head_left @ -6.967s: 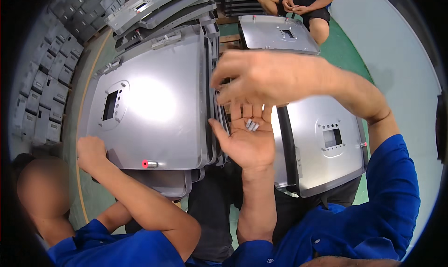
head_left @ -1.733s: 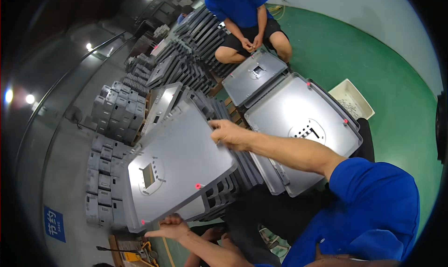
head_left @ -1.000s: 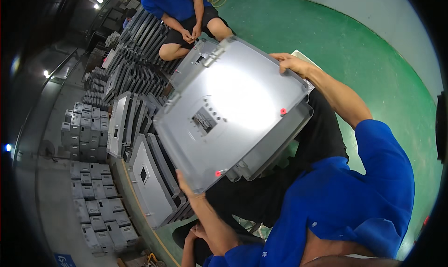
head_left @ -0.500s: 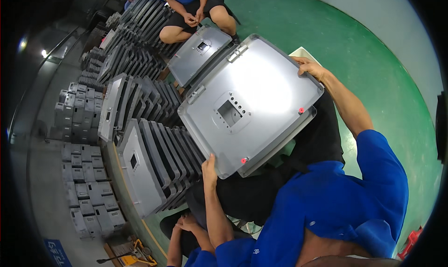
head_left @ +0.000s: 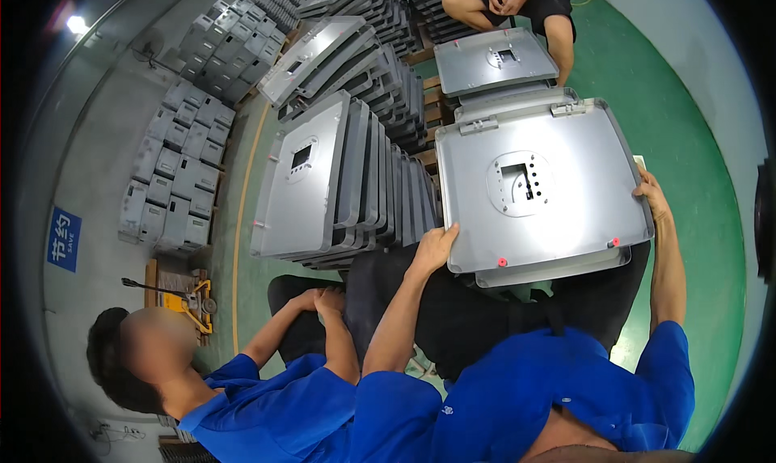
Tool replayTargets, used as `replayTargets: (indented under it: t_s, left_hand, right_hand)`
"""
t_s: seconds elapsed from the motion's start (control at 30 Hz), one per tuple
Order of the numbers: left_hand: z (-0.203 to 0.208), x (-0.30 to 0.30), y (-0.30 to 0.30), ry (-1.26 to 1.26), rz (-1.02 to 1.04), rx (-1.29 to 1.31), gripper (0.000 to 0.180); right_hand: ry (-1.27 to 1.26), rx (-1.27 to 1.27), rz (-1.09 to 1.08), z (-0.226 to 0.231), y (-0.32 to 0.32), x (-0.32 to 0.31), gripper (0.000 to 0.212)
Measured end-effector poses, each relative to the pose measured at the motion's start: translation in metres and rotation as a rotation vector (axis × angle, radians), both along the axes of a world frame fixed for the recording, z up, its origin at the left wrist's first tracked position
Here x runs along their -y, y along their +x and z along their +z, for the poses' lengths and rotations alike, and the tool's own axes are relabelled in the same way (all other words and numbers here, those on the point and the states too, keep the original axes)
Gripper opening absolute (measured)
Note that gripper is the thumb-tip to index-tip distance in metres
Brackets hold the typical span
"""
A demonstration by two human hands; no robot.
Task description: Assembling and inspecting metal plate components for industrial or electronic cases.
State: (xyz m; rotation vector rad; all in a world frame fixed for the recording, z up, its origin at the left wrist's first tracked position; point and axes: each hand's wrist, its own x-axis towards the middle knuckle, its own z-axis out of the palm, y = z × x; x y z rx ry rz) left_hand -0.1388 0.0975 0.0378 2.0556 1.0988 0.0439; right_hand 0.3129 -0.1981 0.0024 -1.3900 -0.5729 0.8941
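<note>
A grey metal door panel (head_left: pixel 566 228) lies over my lap, with a rectangular cut-out, small round holes, hinges along its far edge and two red plugs by its near edge. My left hand (head_left: pixel 435 251) grips its left edge close to the near corner, thumb on top. On the right edge, my right hand (head_left: pixel 653 196) is closed with fingers over the rim. A second metal piece (head_left: pixel 558 275) shows beneath the panel's near edge. How the two are joined is hidden.
Stacked metal panels (head_left: pixel 303 176) stand close on my left, with more behind. A seated co-worker (head_left: pixel 279 382) is at my left; another person (head_left: pixel 509 2) sits across, behind a similar panel (head_left: pixel 493 59). Grey boxes (head_left: pixel 174 172) and a yellow pallet jack (head_left: pixel 198 301) stand farther left.
The view has swung, so the panel now appears squarer and farther right. The co-worker at my left has come more into view. Both hands keep hold of the same panel edges.
</note>
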Motion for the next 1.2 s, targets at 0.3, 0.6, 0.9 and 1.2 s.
replayTargets:
  t_s: [0.3, 0.6, 0.9, 1.2]
  left_hand:
    - [0.007, 0.0, 0.004, 0.052, 0.115, 0.045, 0.069]
    - [0.01, -0.004, -0.004, -0.008, 0.349, 0.322, 0.061]
    - [0.004, -0.018, -0.006, -0.913, 0.503, 0.812, 0.043]
    - [0.042, -0.017, 0.021, -1.456, 0.617, 1.739, 0.062]
  right_hand:
    - [0.001, -0.006, -0.007, 0.021, -0.016, -0.003, 0.082]
    - [-0.114, 0.024, 0.002, 0.025, -0.018, -0.01, 0.076]
    - [-0.236, 0.184, -0.095, 0.014, 0.011, 0.015, 0.073]
    - [-0.222, 0.974, -0.147, 0.126, -0.065, -0.082, 0.039]
